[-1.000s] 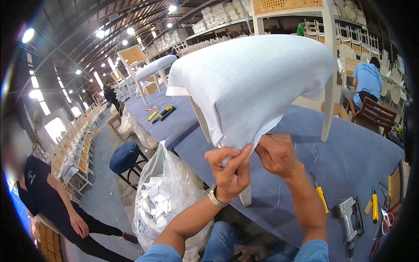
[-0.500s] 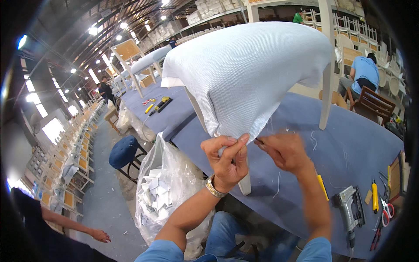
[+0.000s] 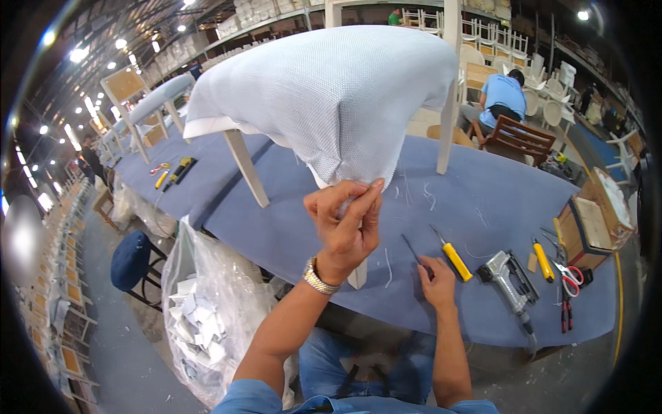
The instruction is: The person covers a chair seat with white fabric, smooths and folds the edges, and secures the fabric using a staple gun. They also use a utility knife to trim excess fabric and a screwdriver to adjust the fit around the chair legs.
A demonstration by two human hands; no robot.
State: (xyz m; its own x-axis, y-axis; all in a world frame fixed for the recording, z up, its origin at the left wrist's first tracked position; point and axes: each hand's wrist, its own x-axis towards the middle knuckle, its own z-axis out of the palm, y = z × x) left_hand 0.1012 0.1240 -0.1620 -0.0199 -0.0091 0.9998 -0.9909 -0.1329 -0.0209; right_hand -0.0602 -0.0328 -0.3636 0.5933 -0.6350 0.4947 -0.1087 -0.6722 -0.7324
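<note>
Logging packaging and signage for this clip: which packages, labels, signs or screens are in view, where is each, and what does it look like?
Clear plastic bag: hangs at the table's near edge, left of the person's left hand; bulging, filled with white scraps.
Wooden box: on the blue table at far right; open, brown sides.
No labels, signs or screens can be made out.

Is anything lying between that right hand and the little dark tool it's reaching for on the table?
Nothing visible does. The right hand lies on the blue table with its fingertips already at the thin dark tool. The yellow-handled screwdriver lies just to its right, beside it rather than in the way.
</note>
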